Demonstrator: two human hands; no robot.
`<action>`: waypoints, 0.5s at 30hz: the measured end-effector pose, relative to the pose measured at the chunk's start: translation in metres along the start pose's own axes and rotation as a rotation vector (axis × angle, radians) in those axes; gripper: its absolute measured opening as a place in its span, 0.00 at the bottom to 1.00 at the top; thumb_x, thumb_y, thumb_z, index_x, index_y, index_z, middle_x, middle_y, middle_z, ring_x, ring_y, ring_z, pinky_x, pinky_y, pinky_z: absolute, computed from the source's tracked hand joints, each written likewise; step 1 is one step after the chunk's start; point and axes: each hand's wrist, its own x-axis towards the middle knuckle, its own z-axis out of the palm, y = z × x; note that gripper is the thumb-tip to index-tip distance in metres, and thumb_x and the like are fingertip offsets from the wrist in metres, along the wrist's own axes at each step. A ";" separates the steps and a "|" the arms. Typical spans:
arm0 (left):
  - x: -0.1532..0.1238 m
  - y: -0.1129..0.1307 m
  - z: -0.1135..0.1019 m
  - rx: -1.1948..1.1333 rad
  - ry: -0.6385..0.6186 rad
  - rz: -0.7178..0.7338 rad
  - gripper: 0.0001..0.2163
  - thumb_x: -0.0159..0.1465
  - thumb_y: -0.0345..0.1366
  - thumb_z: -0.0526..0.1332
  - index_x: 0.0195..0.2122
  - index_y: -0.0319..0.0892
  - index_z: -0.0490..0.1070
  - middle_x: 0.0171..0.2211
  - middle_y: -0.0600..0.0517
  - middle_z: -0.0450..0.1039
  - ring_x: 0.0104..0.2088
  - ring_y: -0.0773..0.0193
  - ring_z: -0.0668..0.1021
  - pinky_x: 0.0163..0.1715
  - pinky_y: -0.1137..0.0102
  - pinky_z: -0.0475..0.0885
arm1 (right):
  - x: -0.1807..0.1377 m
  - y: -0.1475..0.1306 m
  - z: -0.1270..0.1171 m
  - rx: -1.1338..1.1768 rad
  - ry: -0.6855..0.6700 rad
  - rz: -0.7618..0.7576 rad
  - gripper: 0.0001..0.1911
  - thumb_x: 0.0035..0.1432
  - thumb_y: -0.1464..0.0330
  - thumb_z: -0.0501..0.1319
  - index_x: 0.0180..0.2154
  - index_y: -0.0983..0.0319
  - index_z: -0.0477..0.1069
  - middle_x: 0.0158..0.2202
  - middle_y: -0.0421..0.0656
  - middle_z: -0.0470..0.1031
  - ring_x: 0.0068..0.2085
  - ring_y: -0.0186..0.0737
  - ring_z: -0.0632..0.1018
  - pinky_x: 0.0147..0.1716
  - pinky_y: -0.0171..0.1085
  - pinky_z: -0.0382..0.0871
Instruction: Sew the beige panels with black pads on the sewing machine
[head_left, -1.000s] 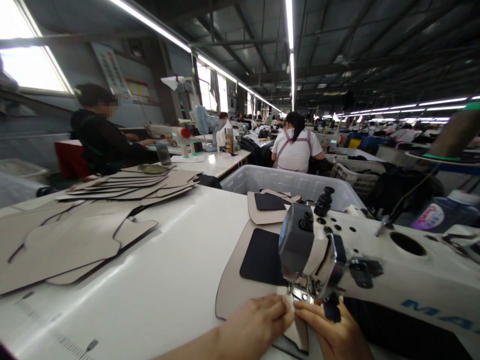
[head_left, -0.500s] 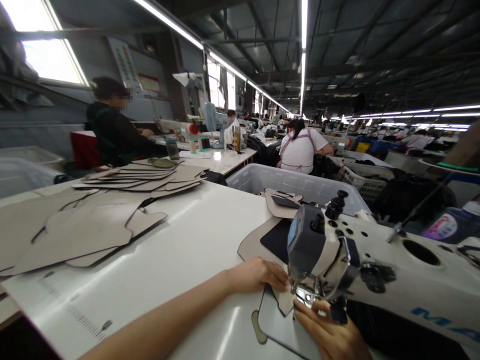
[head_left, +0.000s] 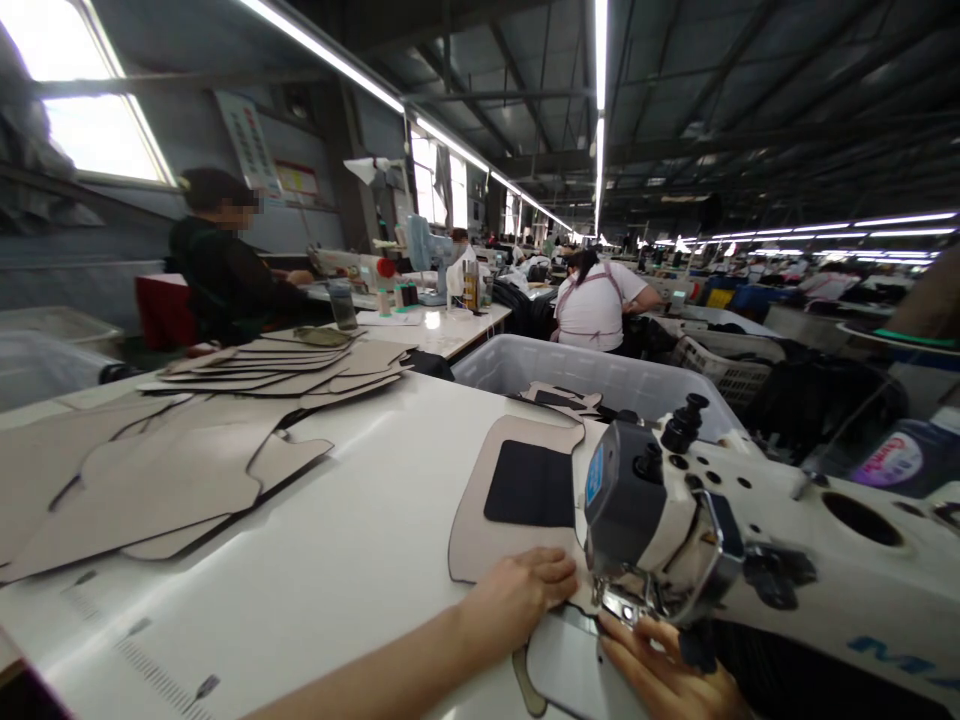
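Note:
A beige panel with a dark edge (head_left: 471, 520) lies on the white table at the sewing machine (head_left: 626, 490), a black rectangular patch (head_left: 531, 484) on its face. My left hand (head_left: 525, 592) rests on the panel's near edge, fingers stretched flat and pressing down just left of the presser foot (head_left: 621, 606). Close to the front of that foot is my right hand (head_left: 667, 668), its fingers extended along the machine bed. The machine head hides part of the right fingers. The panel's right edge runs under the machine head.
Beige panels (head_left: 180, 470) are spread and stacked on the table's left. Behind the machine, a translucent bin (head_left: 645, 375) holds similar pieces. A purple bottle (head_left: 896, 455) stands at the right. Two co-workers sit further off, one left and one ahead.
The beige panel has turned and shifted leftward, so its black patch shows more fully. My left hand has moved slightly down with it. The right hand stays near the presser foot.

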 end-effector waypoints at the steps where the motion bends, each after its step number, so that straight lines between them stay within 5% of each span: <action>1: 0.001 -0.001 0.000 0.007 -0.009 -0.002 0.13 0.66 0.32 0.55 0.51 0.39 0.68 0.51 0.45 0.70 0.54 0.57 0.69 0.54 0.67 0.63 | -0.001 0.000 0.000 0.008 -0.011 0.010 0.23 0.60 0.75 0.44 0.53 0.59 0.65 0.55 0.36 0.62 0.44 0.34 0.76 0.34 0.34 0.72; 15: 0.011 -0.004 -0.015 -0.021 -0.015 -0.005 0.12 0.68 0.32 0.51 0.49 0.44 0.70 0.49 0.48 0.72 0.52 0.61 0.70 0.53 0.69 0.64 | -0.003 0.001 0.006 0.185 0.106 0.145 0.20 0.61 0.76 0.46 0.51 0.58 0.67 0.55 0.31 0.62 0.43 0.33 0.76 0.38 0.34 0.70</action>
